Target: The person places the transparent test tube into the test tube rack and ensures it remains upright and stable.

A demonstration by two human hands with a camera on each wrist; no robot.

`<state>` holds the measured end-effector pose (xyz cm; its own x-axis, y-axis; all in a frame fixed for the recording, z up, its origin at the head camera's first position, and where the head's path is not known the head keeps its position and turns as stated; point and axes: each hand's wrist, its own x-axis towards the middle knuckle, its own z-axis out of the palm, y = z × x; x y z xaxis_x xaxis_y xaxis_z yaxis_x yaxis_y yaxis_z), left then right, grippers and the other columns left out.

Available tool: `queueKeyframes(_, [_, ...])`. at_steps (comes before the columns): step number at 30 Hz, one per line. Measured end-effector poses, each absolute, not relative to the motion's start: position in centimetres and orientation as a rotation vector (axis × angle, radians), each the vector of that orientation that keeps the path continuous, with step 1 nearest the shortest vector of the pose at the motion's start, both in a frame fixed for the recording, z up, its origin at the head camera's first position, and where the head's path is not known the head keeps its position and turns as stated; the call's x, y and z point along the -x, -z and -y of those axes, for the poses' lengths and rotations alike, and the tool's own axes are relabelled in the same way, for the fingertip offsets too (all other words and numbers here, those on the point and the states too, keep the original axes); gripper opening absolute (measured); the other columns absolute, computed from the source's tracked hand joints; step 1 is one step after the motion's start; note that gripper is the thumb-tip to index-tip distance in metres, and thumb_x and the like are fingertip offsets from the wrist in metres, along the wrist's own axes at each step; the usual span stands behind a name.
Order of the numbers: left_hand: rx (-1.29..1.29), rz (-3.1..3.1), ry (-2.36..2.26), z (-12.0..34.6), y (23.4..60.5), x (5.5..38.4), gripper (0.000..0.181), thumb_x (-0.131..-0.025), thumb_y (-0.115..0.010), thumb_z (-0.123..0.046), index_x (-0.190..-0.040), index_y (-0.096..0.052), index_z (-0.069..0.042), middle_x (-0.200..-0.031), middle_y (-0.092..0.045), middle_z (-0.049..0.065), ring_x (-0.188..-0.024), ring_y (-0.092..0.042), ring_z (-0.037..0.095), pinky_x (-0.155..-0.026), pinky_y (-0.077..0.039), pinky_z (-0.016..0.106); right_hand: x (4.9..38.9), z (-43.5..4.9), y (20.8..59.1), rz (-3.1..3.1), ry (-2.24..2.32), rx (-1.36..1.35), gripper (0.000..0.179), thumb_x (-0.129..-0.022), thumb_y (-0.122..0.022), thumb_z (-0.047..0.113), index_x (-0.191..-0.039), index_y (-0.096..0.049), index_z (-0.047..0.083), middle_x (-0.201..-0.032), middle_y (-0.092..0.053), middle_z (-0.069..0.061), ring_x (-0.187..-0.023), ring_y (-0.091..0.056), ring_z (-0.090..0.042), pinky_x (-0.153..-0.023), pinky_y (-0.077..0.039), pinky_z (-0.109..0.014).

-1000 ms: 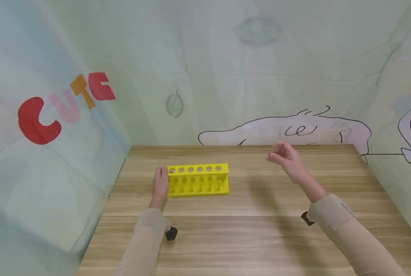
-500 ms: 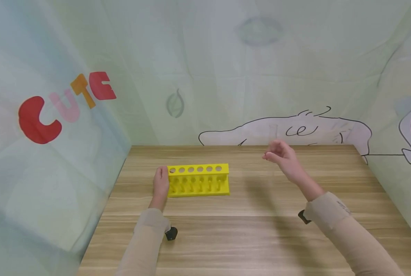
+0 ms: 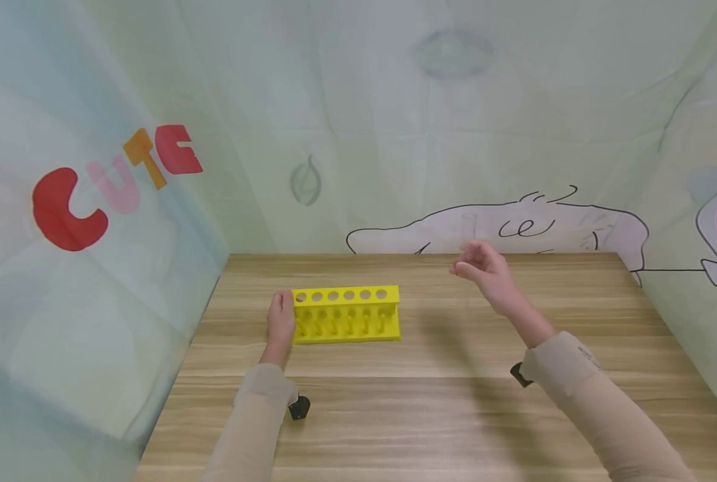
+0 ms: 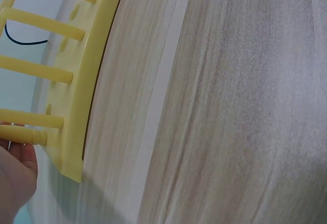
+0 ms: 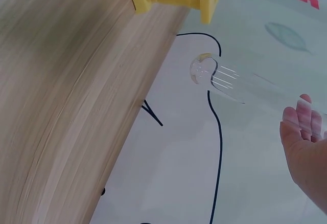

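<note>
A yellow test tube rack (image 3: 346, 314) stands on the wooden table, left of centre, with a row of round holes along its top and upright pegs in front. My left hand (image 3: 282, 318) grips the rack's left end; in the left wrist view its fingers curl round the end post (image 4: 23, 134). Up in the air to the right of the rack, my right hand (image 3: 483, 271) pinches a clear glass test tube (image 3: 469, 227) upright. The right wrist view shows the tube's rounded bottom (image 5: 202, 70) pointing down, below the fingers (image 5: 301, 116).
The wood-grain table (image 3: 382, 415) meets a pale printed cloth backdrop (image 3: 364, 167) at its far edge. Another cloth wall with coloured letters (image 3: 69, 211) rises on the left. On each sleeve cuff sits a small black device (image 3: 298, 407).
My right hand has drifted left toward the rack and slightly up, carrying the test tube. The left hand and the rack stay where they were.
</note>
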<state>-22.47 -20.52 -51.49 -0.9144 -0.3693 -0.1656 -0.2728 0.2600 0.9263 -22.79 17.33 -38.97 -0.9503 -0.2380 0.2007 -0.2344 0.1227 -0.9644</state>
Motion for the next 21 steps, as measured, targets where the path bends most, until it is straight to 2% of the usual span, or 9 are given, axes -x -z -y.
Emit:
queueKeyframes(6, [-0.62, 2.427, 1.758, 20.5, 51.4, 22.6, 0.051, -0.094, -0.023, -0.047, -0.122, -0.039, -0.009, -0.121, -0.045, 0.012, -0.105, -0.04, 0.022, -0.096, -0.035, 0.041, 22.9, -16.7, 39.0, -2.327, 2.05, 0.495, 0.022, -0.086, -0.052, 0.001, -0.103, -0.046, 0.013, -0.087, -0.056, 0.001, -0.078, -0.06, -0.006, -0.075, -0.05, -0.02])
queueKeyframes(15, [-0.627, 2.407, 1.778, 20.4, 51.2, 22.5, 0.044, -0.095, -0.026, -0.042, -0.12, -0.04, -0.009, -0.119, -0.046, 0.011, -0.103, -0.04, 0.021, -0.093, -0.035, 0.039, 23.1, -15.9, 39.2, -2.287, 2.093, 0.488, 0.025, -0.085, -0.052, -0.001, -0.103, -0.046, 0.015, -0.087, -0.056, -0.002, -0.078, -0.06, -0.006, -0.075, -0.049, -0.02])
queueKeyframes(21, [-0.617, 2.414, 1.772, 20.4, 51.4, 22.5, 0.047, -0.094, -0.025, -0.044, -0.121, -0.039, -0.008, -0.119, -0.045, 0.012, -0.102, -0.04, 0.021, -0.093, -0.035, 0.039, 23.3, -15.5, 39.3, -2.272, 2.126, 0.495, 0.024, -0.086, -0.052, 0.0, -0.102, -0.046, 0.017, -0.086, -0.056, -0.001, -0.077, -0.059, -0.007, -0.074, -0.049, -0.019])
